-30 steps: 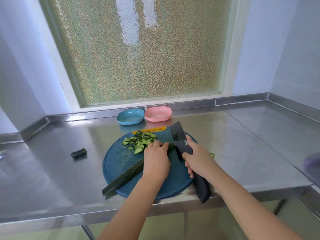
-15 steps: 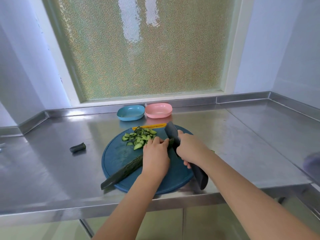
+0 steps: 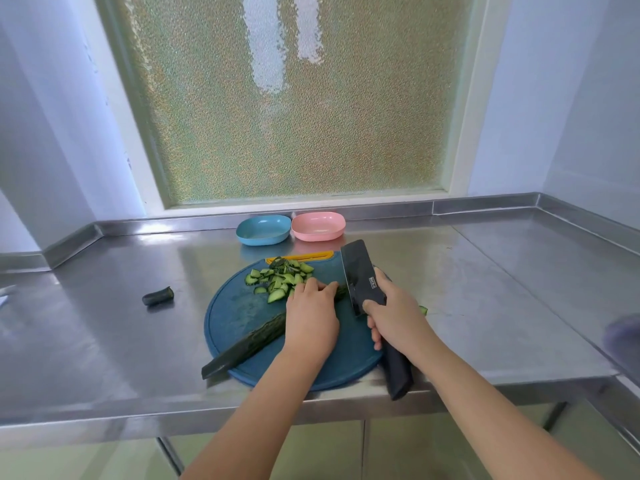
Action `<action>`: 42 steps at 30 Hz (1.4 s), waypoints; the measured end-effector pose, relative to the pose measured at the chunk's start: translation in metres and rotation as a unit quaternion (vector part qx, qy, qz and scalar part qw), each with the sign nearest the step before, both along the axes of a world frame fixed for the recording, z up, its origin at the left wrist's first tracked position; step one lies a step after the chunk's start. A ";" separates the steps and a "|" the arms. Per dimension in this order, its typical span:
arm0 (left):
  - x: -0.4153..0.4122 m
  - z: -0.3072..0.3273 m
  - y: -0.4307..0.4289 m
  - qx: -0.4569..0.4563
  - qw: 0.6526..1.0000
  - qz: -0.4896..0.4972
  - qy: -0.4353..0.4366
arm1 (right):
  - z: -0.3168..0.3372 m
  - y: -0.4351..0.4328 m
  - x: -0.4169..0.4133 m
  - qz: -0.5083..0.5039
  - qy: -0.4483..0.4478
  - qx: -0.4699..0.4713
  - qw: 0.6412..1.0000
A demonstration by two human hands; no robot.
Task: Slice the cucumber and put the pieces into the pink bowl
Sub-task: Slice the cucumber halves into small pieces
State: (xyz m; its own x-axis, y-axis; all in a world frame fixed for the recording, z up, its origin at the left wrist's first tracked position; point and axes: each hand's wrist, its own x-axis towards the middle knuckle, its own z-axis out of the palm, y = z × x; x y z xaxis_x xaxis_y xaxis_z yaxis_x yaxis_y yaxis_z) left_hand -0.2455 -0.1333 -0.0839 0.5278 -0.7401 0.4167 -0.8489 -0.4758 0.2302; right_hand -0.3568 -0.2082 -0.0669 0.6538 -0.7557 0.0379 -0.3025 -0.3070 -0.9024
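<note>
Gripping knife (image 3: 358, 271): right hand (image 3: 394, 317); left hand (image 3: 311, 317) fingers clamp cucumber (image 3: 249, 341); blade label (image 3: 372, 283) illegible.

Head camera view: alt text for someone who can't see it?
A left hand steadies a long dark-green cucumber on a round blue cutting board while the right hand grips a black cleaver. Cut pieces lie beyond, before a pink bowl.

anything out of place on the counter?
Two strays. A cucumber end lies on the counter left of the cutting board. One slice sits off the board, just beyond the right hand. Both lie apart from the slice pile.
</note>
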 end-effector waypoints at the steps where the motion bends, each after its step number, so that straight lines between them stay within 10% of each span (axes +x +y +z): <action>1: 0.000 0.000 0.000 -0.002 1.000 -0.001 0.001 | 0.000 0.000 0.000 0.000 0.001 -0.001 1.000; 34: 0.006 -0.002 -0.001 0.026 0.999 -0.021 -0.022 | 0.014 -0.010 0.012 0.060 0.141 -0.040 0.987; 42: 0.003 -0.002 -0.002 -0.003 1.000 -0.007 -0.002 | -0.002 -0.001 0.006 -0.015 0.054 -0.028 0.998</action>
State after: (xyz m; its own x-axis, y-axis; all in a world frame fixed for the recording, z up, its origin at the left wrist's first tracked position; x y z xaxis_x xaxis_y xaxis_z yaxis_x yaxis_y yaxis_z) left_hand -0.2427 -0.1351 -0.0859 0.5149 -0.7450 0.4241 -0.8569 -0.4617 0.2293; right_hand -0.3508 -0.2090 -0.0690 0.6340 -0.7733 0.0109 -0.4061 -0.3449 -0.8462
